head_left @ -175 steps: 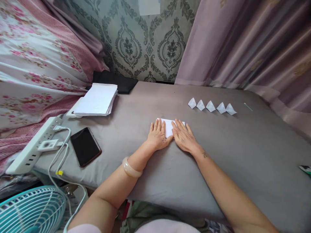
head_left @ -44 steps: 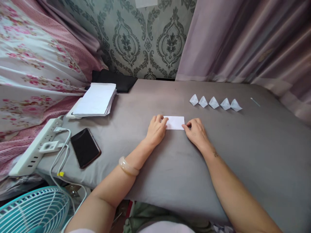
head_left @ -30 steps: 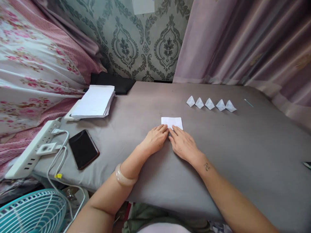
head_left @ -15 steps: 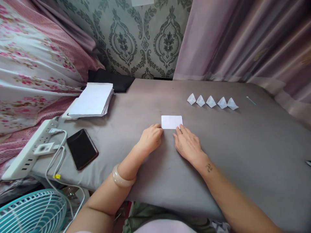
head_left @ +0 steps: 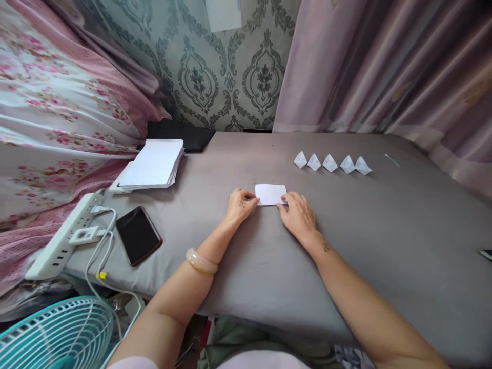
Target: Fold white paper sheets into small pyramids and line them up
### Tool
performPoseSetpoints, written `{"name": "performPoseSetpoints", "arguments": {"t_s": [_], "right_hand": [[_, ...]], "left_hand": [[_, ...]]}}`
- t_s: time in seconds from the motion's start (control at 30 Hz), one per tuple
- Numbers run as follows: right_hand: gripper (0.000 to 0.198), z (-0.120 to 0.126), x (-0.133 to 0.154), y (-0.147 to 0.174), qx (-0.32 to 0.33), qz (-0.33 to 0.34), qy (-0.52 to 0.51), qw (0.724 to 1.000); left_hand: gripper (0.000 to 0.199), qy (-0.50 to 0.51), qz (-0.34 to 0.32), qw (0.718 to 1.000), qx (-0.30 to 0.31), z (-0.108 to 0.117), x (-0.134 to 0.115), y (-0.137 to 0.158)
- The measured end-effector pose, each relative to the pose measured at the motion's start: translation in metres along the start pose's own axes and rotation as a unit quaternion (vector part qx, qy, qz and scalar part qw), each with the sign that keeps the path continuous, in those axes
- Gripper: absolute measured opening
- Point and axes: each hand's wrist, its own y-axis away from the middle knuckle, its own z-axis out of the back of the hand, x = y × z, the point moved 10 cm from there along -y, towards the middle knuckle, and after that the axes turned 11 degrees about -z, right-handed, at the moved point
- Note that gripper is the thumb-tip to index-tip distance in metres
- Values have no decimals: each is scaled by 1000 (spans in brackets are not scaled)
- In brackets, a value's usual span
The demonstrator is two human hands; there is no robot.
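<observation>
A small white rectangle of folded paper (head_left: 270, 194) lies on the grey cloth-covered table between my hands. At its lower left corner, my left hand (head_left: 242, 204) pinches the edge with thumb and forefinger. My right hand (head_left: 298, 212) has its thumb and fingertips closed on the lower right corner. Farther back and to the right stands a row of several folded white paper shapes (head_left: 329, 163), each with a pointed top.
To the left are a stack of white paper (head_left: 152, 163), a phone (head_left: 139, 236) and a power strip (head_left: 67, 238) with white cables. A teal fan (head_left: 57, 333) stands below the table's left edge. A thin stick (head_left: 392, 160) lies at the back right.
My fingers have shifted from lying along the paper's lower edge to pinching its two lower corners. The view has tilted up slightly; the row of folded shapes is unchanged.
</observation>
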Motion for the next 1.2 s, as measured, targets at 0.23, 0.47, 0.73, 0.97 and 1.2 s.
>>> {"name": "performPoseSetpoints", "arguments": {"t_s": [0.23,0.47,0.73,0.97,1.2], "right_hand": [[26,3,-2,-1,-4,-22,-24,999],[25,2,-4,-2,-1,-20,-20,1000],[25,0,-2,-1,2,-15,-23,1000],[49,26,3,0,-99,4,-77,992],[40,53,29,14,-214,121,-44,968]], "left_hand": [[20,111,35,993,-9,-9,10,3],[20,16,40,999,-9,2,6,4],[26,125,71,990,4,-11,11,7],[14,142,-48,987,-54,5,-18,10],[11,-2,-281,955,-98,16,-64,26]]}}
